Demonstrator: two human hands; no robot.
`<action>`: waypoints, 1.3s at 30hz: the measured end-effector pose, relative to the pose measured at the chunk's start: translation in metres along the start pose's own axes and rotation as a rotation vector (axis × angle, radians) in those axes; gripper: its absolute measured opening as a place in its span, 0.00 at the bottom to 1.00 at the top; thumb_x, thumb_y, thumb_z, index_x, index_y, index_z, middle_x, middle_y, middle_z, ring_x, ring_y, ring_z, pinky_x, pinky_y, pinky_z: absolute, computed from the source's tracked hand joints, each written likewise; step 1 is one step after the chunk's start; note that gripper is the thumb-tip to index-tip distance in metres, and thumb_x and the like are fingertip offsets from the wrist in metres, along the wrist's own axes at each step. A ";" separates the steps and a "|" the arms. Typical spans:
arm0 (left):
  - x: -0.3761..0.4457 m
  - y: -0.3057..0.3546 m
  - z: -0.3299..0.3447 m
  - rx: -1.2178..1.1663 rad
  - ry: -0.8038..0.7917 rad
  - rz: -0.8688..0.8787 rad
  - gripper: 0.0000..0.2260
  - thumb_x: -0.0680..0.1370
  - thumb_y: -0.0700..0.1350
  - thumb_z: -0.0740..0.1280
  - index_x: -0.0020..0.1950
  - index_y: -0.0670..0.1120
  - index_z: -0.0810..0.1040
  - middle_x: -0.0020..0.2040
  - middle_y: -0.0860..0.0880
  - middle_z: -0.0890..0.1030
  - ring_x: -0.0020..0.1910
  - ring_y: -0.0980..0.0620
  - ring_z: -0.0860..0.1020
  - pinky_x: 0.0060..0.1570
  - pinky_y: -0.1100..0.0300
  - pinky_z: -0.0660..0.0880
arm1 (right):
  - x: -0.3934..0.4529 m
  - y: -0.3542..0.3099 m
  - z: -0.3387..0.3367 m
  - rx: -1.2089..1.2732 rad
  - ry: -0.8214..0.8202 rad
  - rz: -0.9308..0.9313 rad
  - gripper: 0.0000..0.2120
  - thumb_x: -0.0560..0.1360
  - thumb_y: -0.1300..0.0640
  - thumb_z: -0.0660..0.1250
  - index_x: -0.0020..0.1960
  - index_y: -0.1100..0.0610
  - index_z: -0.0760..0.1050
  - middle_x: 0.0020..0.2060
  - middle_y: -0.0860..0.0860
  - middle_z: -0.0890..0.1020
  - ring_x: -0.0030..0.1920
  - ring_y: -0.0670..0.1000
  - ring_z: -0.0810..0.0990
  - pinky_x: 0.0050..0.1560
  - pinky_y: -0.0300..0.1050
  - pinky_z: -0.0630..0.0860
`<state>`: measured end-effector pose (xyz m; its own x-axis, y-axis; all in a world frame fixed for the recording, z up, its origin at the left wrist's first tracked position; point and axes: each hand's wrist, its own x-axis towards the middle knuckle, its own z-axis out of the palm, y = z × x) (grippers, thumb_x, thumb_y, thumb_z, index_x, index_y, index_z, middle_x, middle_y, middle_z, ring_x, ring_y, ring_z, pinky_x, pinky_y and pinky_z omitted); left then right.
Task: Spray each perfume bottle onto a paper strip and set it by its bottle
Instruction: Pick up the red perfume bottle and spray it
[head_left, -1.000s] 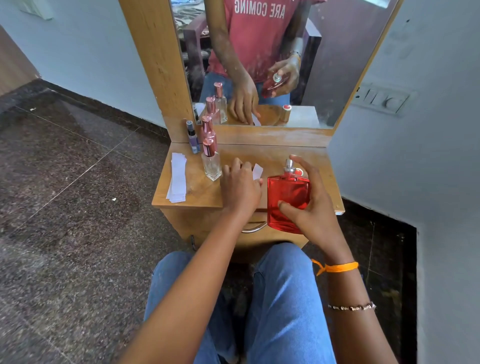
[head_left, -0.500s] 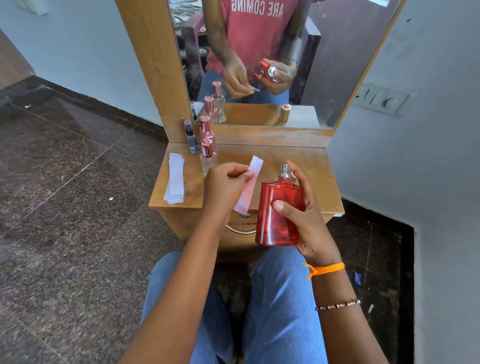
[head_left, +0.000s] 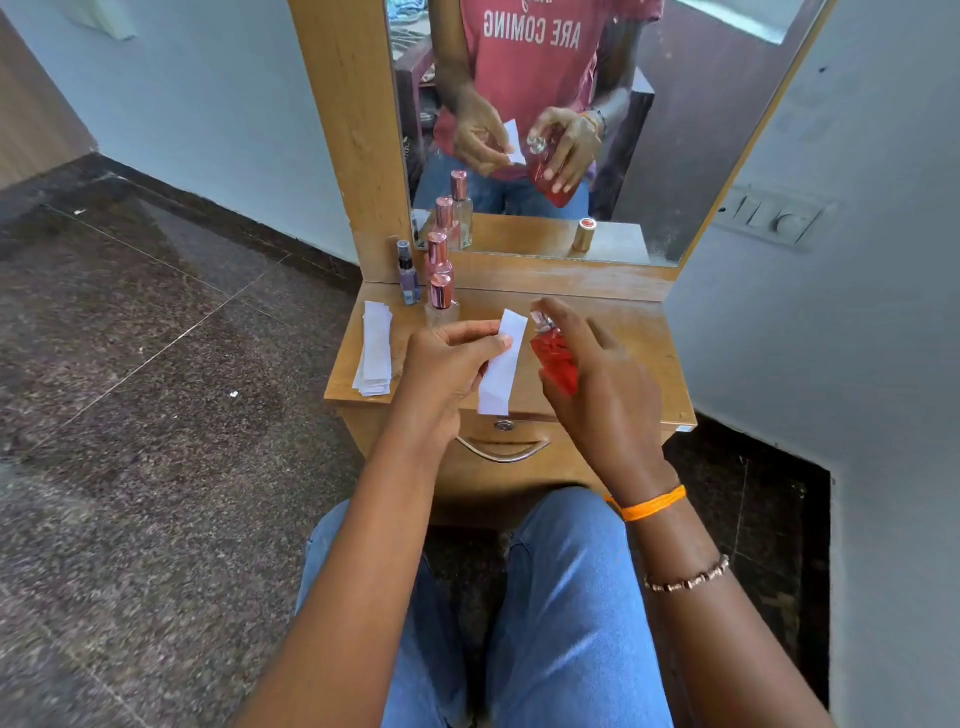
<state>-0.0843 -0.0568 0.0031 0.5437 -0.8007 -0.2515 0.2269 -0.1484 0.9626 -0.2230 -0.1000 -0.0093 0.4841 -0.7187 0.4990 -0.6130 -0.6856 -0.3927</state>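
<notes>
My left hand (head_left: 447, 369) pinches a white paper strip (head_left: 503, 364) and holds it upright above the front of the wooden dressing table (head_left: 644, 332). My right hand (head_left: 597, 384) grips a red perfume bottle (head_left: 556, 358), its silver nozzle close to the strip's top right and my index finger on the nozzle. Two clear bottles with rose-gold caps (head_left: 440, 301) and a small purple bottle (head_left: 408, 273) stand at the table's back left. A stack of white paper strips (head_left: 375, 348) lies on the left side.
A mirror (head_left: 545, 130) rises behind the table and reflects my hands and a gold cap. A drawer with a metal handle (head_left: 501, 449) faces my knees. A wall with a switch plate (head_left: 769, 218) stands close on the right. Dark stone floor lies left.
My left hand lifted the strip off the table and raised it upright. My right hand turned the red bottle and brought its nozzle up beside the strip.
</notes>
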 end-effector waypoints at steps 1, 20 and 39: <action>-0.001 0.000 0.000 0.008 -0.001 0.000 0.05 0.72 0.39 0.71 0.46 0.47 0.82 0.42 0.52 0.82 0.42 0.55 0.80 0.38 0.63 0.77 | 0.002 -0.001 0.000 -0.043 -0.013 -0.016 0.30 0.71 0.61 0.69 0.69 0.44 0.64 0.54 0.50 0.79 0.41 0.57 0.80 0.29 0.44 0.73; -0.001 -0.004 -0.001 -0.010 -0.020 -0.017 0.07 0.73 0.39 0.71 0.42 0.51 0.81 0.40 0.56 0.81 0.41 0.59 0.79 0.36 0.67 0.77 | 0.008 -0.007 0.002 -0.235 -0.099 -0.006 0.28 0.73 0.63 0.67 0.69 0.48 0.65 0.52 0.52 0.79 0.37 0.57 0.79 0.29 0.42 0.67; 0.046 -0.041 0.042 0.694 0.229 0.216 0.10 0.72 0.38 0.71 0.51 0.44 0.75 0.48 0.46 0.81 0.47 0.47 0.79 0.37 0.59 0.70 | -0.010 0.011 0.010 0.017 -0.002 0.237 0.31 0.70 0.59 0.70 0.69 0.44 0.63 0.52 0.53 0.79 0.42 0.59 0.80 0.34 0.44 0.71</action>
<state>-0.1027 -0.1115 -0.0434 0.6895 -0.7242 0.0073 -0.4221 -0.3936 0.8167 -0.2280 -0.1015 -0.0262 0.3291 -0.8599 0.3902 -0.6988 -0.4997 -0.5118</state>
